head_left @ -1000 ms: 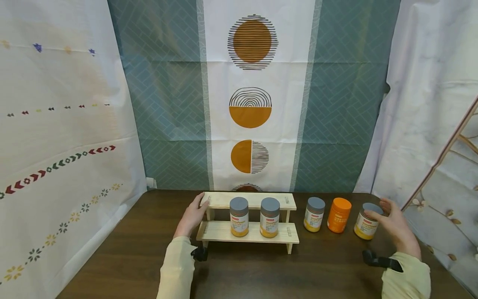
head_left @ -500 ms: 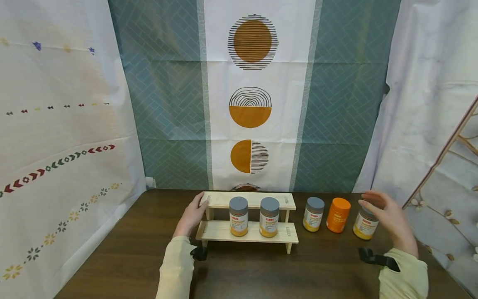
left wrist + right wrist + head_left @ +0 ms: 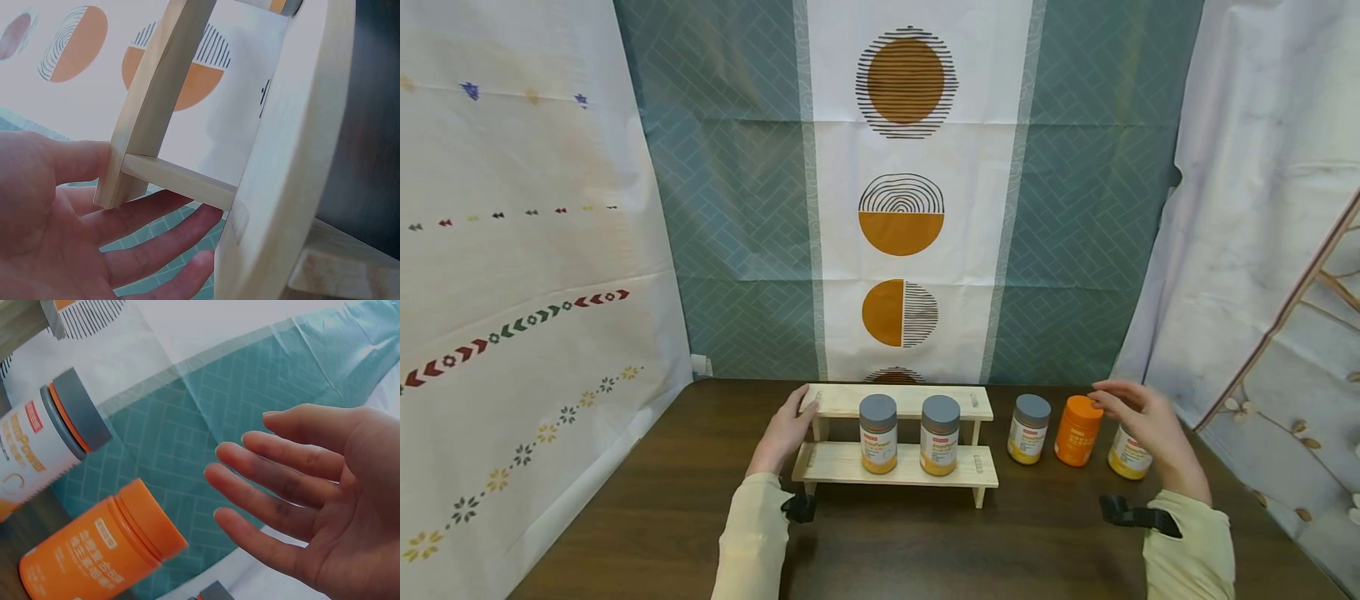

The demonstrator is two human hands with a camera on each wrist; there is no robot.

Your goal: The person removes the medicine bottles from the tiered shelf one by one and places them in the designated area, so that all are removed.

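Observation:
A two-tier wooden shelf stands mid-table, with two grey-lidded jars on its lower board: a left jar and a right jar. My left hand holds the shelf's left end. In the left wrist view the thumb lies against the upper board's edge and the other fingers reach past its far side. My right hand hovers near the orange bottle, fingers loosely extended, holding nothing. In the right wrist view a gap separates the fingers from the orange bottle.
Left of the orange bottle stands a grey-lidded jar. Another jar stands to its right, partly hidden by my right hand. A patterned cloth hangs behind the dark wooden table, and white curtains border both sides.
My right hand has left the rightmost jar and moved left toward the orange bottle. The left hand stays at the shelf's end, and the jars have not moved.

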